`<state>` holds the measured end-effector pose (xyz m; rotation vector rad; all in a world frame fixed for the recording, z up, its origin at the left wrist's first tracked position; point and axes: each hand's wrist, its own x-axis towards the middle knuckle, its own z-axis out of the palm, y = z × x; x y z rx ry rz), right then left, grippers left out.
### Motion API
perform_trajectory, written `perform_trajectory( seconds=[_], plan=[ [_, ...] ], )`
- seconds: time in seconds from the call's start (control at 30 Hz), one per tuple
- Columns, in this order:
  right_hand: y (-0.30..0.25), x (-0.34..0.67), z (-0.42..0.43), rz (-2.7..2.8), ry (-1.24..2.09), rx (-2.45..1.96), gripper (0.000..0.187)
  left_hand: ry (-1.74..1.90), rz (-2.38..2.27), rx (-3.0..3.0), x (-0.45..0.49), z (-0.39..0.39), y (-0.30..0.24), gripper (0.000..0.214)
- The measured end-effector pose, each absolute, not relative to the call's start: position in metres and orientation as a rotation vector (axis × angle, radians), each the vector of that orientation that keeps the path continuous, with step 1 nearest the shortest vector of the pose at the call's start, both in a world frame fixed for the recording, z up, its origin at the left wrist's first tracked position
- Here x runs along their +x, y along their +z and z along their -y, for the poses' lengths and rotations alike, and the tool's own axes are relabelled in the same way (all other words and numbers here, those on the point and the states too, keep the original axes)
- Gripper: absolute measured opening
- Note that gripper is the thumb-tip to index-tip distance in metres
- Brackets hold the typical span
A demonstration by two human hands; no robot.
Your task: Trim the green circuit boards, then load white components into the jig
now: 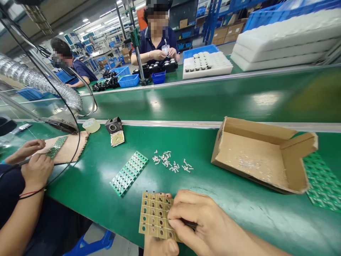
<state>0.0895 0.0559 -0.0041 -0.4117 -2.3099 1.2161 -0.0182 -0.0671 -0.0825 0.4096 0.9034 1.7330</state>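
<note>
A tan circuit board panel (156, 217) with rows of round holes is held low over the green bench. My left hand (160, 246) grips it from below, thumb at the near edge and fingertips showing past the far edge. My right hand (204, 217) is closed in a pinch at the panel's right side, and what its fingertips hold is hidden. Beyond the panel, small pale pin-like parts (166, 159) lie in loose piles. A green panel with white markings (129, 173) rests to their left.
At right stands an open cardboard box (255, 153) with tiny clear bits inside, partly over more green panels (323, 183). A co-worker's hands (38, 163) work on a green board at left. A tape roll (91, 125) and a small solder-cleaner tin (116, 133) stand near the rail.
</note>
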Motion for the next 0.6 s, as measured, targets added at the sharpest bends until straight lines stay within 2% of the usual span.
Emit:
perform_trajectory(
  seconds=[0.2, 0.4, 0.6],
  plan=[
    [0.0, 0.092, -0.056, 2.279, 1.289, -0.487, 0.024, 1.714, -0.969, 0.173, -0.011, 0.068, -0.068, 0.067],
    [-0.001, 0.092, -0.06, 2.297, 1.332, -0.54, 0.027, 1.826, -0.91, 0.114, -0.008, 0.063, -0.069, 0.046],
    [-0.005, 0.091, -0.059, 2.256, 1.471, -0.586, 0.021, 1.849, -0.924, 0.07, -0.004, 0.058, -0.068, 0.051]
  ],
)
